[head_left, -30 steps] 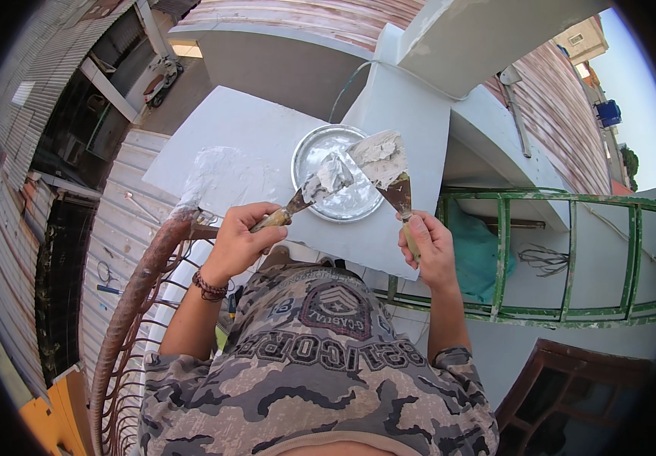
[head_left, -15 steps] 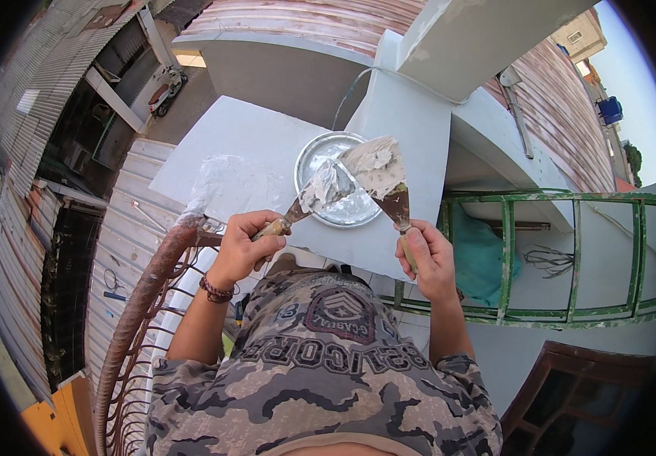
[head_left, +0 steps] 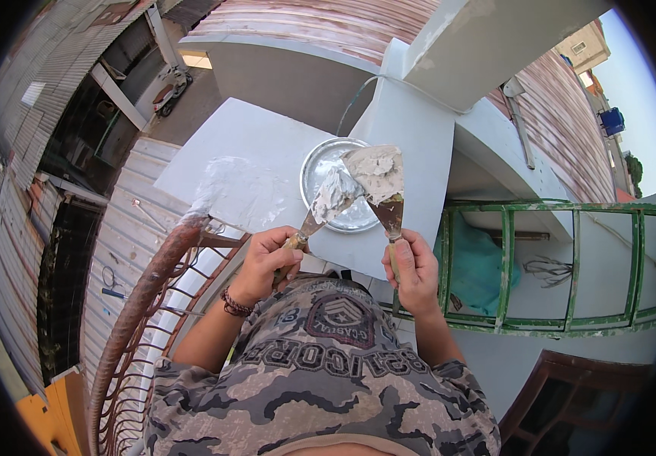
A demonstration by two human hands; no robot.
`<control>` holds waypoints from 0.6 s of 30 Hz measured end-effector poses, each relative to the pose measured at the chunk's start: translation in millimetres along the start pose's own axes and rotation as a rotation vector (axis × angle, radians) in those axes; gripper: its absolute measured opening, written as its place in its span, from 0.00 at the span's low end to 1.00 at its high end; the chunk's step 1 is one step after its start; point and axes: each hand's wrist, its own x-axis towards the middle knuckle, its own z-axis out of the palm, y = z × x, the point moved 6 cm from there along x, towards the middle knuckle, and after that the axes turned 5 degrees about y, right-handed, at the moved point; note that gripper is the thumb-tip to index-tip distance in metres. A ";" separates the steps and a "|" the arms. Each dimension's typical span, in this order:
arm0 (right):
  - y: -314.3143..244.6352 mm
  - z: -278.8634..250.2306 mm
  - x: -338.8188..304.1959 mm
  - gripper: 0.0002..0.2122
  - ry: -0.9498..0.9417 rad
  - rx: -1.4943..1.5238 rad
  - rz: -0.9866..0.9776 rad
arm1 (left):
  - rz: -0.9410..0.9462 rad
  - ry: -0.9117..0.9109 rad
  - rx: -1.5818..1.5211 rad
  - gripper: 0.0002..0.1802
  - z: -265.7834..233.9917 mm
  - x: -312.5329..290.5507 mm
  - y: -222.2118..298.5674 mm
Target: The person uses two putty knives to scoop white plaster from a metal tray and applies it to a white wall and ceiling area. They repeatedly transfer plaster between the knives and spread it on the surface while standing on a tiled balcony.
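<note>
My left hand [head_left: 265, 267] is closed round the handle of a putty knife [head_left: 312, 223], whose blade carries a lump of white filler paste [head_left: 334, 196]. In my right hand [head_left: 417, 275] is a wider putty knife [head_left: 390, 216], its blade spread with greyish-white paste [head_left: 377, 172]. The two blades come together at their edges, over a round, shiny metal lid or tray [head_left: 314, 161]; whether they touch I cannot tell for sure. That round metal piece rests on a pale ledge [head_left: 237, 144], and the blades hide part of it.
A rusty curved railing [head_left: 142, 304] runs along my left, beside corrugated roofing [head_left: 126, 228]. To the right lies a paint-spattered green ladder [head_left: 506, 266], with teal sheeting [head_left: 474, 262] behind it. A grey column [head_left: 487, 45] rises ahead. Wet-looking white smears [head_left: 233, 182] mark the ledge.
Both hands have come closer together and slightly nearer to me. My left hand has shifted right, with its knife angled more upright; my right hand's knife also points more straight ahead.
</note>
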 end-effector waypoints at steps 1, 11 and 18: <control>-0.2 1.7 -0.4 0.16 -0.002 0.003 -0.012 | 0.002 0.002 -0.019 0.09 0.7 -0.3 -1.1; -10.7 3.2 -2.0 0.15 0.028 -0.123 -0.106 | 0.007 -0.034 -0.069 0.09 5.4 -1.0 0.0; -21.5 -2.9 -0.5 0.14 0.059 -0.297 -0.243 | 0.016 -0.070 -0.109 0.09 7.3 2.8 3.8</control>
